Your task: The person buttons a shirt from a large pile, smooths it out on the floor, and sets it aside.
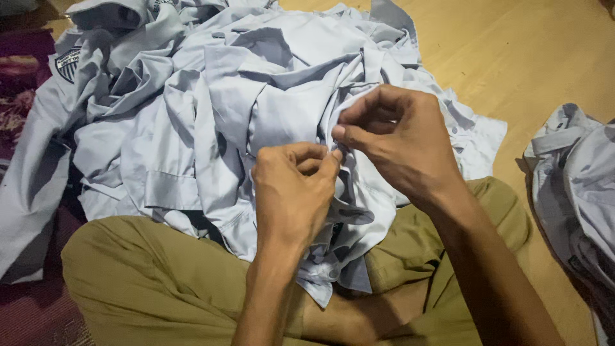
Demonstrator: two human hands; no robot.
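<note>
Olive trousers over crossed legs fill the near edge, with a pale grey shirt draped across the lap. Both hands pinch its placket: the left hand and right hand each grasp cloth between thumb and forefinger, tips almost touching. Holding the fabric taut between the two grips would likely serve best. Whatever lies between the fingers, perhaps a button, is hidden. More grey shirts lie cut off on the wooden floor.

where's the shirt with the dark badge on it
In the head view, the badge shirt lies at the far upper left of the pale shirt pile, beside the dark red cloth.
</note>
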